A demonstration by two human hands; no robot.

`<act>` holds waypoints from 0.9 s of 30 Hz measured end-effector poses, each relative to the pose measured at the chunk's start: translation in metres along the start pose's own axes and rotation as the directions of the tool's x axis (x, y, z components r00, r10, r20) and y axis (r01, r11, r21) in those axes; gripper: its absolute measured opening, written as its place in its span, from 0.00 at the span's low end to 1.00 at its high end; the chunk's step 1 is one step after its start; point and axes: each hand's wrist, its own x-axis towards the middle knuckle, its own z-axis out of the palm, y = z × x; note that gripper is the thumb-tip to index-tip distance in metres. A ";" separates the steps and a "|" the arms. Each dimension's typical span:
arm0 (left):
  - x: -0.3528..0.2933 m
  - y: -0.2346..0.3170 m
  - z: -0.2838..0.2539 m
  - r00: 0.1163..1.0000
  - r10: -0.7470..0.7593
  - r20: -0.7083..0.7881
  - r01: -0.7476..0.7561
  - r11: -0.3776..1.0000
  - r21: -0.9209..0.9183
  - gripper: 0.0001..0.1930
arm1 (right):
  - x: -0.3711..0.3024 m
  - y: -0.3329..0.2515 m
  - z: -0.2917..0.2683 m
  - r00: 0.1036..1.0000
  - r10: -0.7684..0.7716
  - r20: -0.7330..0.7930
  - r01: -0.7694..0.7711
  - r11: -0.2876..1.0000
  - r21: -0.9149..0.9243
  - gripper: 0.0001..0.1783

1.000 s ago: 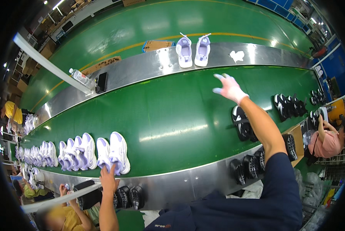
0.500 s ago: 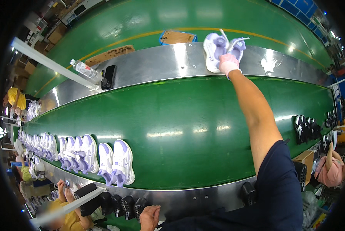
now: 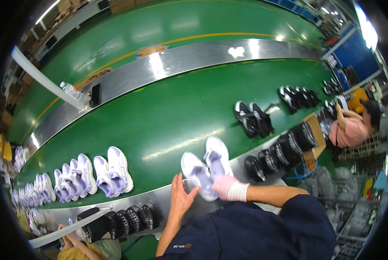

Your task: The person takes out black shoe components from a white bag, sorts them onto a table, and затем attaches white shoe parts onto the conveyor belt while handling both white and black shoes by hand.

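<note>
A pair of white and lavender sneakers, the left one and the right one, is at the near edge of the green belt, toes away from me. My right hand, in a pale pink knit glove with a striped cuff, grips them at the heel end. Its fingertips are partly hidden and slightly blurred. Bare and with thumb spread from the fingers, my left hand is open just left of the left sneaker; whether it touches the shoe I cannot tell.
More white and lavender sneakers line the belt at left. Black shoes stand at right, near a person in pink. Black shoe-shaped forms line the near metal edge. A bottle and phone lie by a post.
The sneaker pair has come from the far metal ledge to the near belt edge in my right hand. My left hand has risen beside it. The view has swung right.
</note>
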 end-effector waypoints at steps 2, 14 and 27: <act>-0.012 0.001 0.022 0.991 -0.033 0.130 0.026 0.998 0.061 0.52 | -0.027 -0.037 0.043 0.998 0.027 -0.057 -0.019 0.991 0.131 0.07; -0.108 -0.014 0.006 0.983 -0.071 -0.169 0.084 0.994 0.071 0.19 | -0.240 0.081 0.075 -0.038 0.544 -0.838 -0.606 0.654 0.453 0.18; -0.070 0.136 0.044 0.940 0.297 -0.171 -0.311 0.949 -0.062 0.04 | -0.287 0.222 0.094 0.157 0.709 -0.687 -0.890 0.404 0.213 0.22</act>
